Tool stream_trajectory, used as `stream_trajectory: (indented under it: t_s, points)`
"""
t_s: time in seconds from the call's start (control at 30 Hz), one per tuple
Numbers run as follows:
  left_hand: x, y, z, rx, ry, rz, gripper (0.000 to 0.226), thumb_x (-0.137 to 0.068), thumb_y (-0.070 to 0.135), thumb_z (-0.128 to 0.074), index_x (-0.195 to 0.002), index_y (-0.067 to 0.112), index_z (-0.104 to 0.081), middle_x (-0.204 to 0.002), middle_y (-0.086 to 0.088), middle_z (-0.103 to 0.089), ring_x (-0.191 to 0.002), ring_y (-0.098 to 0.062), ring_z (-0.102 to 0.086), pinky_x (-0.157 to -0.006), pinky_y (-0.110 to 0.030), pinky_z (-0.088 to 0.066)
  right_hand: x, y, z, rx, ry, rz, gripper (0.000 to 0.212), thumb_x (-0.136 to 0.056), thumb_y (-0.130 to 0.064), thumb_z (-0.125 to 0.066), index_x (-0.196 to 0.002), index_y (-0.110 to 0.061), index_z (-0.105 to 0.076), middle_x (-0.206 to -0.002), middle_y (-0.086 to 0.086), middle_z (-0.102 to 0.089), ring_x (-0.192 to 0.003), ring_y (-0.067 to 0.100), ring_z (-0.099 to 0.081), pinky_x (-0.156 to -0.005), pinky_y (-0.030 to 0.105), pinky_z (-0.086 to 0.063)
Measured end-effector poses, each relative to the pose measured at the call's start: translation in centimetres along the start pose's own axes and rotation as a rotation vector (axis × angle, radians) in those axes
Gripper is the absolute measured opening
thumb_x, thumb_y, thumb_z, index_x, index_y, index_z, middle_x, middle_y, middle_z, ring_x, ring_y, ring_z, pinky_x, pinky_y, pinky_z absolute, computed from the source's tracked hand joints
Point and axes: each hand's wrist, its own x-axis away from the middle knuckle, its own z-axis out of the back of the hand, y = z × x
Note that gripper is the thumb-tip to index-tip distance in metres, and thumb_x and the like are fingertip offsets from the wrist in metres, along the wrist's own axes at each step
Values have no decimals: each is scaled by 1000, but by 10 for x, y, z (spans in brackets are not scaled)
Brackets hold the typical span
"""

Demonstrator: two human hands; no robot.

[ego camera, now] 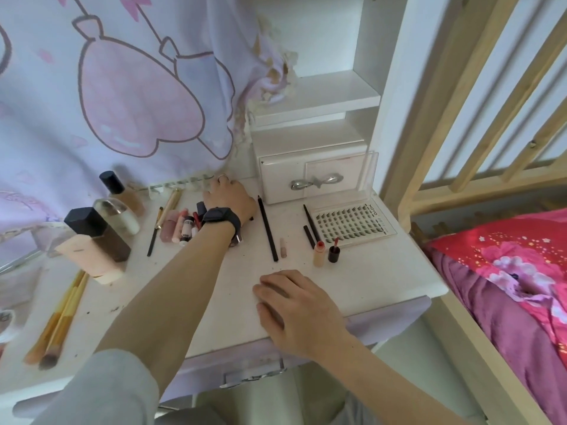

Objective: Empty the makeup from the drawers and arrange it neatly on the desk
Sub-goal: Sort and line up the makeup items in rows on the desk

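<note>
A: Your left hand (228, 197) is stretched to the back of the desk (383, 277), knuckles up, at the far end of the lipsticks (184, 225).

B: Its fingers bend down out of view behind the knuckles, so there is no telling whether they have hold of anything. A watch (219, 219) sits on that wrist.

A: Your right hand (294, 308) lies palm down near the front edge, fingers relaxed and flat, gripping nothing.

B: The makeup is spread over the desk top. Left of your arm stand the foundation bottles (98, 237), and the brushes (58, 326) lie toward the front left corner.

A: Right of your arm a long black pencil (268, 228) lies pointing away from you. Further right is the lash tray (351, 223), with a peach bottle (319, 254) and a dark vial (333, 251) standing just in front of it.

B: The drawer box (310, 179) behind the tray looks closed.
</note>
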Motion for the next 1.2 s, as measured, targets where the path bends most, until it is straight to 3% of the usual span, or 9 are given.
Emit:
stream_trajectory:
  t_s: [0.23,0.37,0.43,0.57,0.67,0.8,1.03,1.13,1.2]
  points:
    - [13,-9,9,233,-39,28,35,-94,39,-54,-83,8,-65,-132,-16,-51,-126,-33,-44,-95,-43,-45,1,0,0,-4,-29,-2,25,-96,-31,-56,-113,-20,-70,-119,-3,-68,-111,15,-57,-93,29,-50]
    - [30,-18,26,728,-21,192,42,-89,33,-56,-54,14,-48,-61,-5,-56,-63,-24,-53,-69,-31,-45,0,-1,2,-2,-33,-10,25,-96,-32,-55,-113,-21,-70,-119,-5,-67,-110,15,-57,-92,29,-51]
    - [49,-24,43,942,10,271,41,-92,31,-57,-56,17,-46,-55,1,-46,-55,-18,-44,-65,-28,-39,0,-2,4,-6,-45,-27,25,-95,-33,-56,-112,-22,-70,-118,-7,-67,-110,13,-56,-90,29,-52]
    - [108,-33,73,1260,18,280,18,-97,33,-61,-79,27,-61,-83,0,-66,-69,-12,-55,-66,-25,-42,-7,-6,14,-46,-128,-138,28,-94,-40,-56,-115,-27,-70,-118,-15,-66,-113,8,-54,-92,31,-53]
    - [155,-37,81,1467,-1,272,27,-94,28,-68,-77,38,-51,-90,-5,-62,-76,-19,-49,-75,-37,-39,-18,-22,33,-400,-169,-484,31,-97,-48,-57,-123,-33,-66,-113,-21,-67,-112,1,-58,-99,28,-48]
    - [198,-37,75,1525,-89,253,18,-91,39,-70,-97,23,-72,-90,3,-57,-79,-15,-49,-72,-30,-40,-29,-54,57,-908,-17,-705,27,-98,-44,-57,-118,-27,-63,-97,-8,-76,-82,9,-72,-79,28,-58]
    - [233,-38,66,1386,100,161,28,-89,38,-73,-113,35,-60,-121,4,-63,-107,-15,-58,-87,-31,-49,-12,-71,72,-1018,76,-814,16,-102,-16,-57,-98,-9,-70,-71,0,-64,-50,14,-51,-55,25,-48]
    - [235,-63,56,669,500,-179,60,-87,41,-72,-140,35,-45,-151,4,-40,-140,-20,-37,-115,-39,-31,1,-59,85,-959,44,-816,14,-100,-14,-60,-94,-12,-72,-70,0,-64,-52,14,-52,-58,27,-49]
    - [232,-75,55,204,591,-506,54,-90,42,-66,-141,34,-52,-148,4,-48,-140,-23,-39,-115,-46,-31,8,-53,95,-937,1,-781,12,-99,-12,-61,-93,-12,-72,-68,-1,-65,-53,14,-52,-61,29,-50]
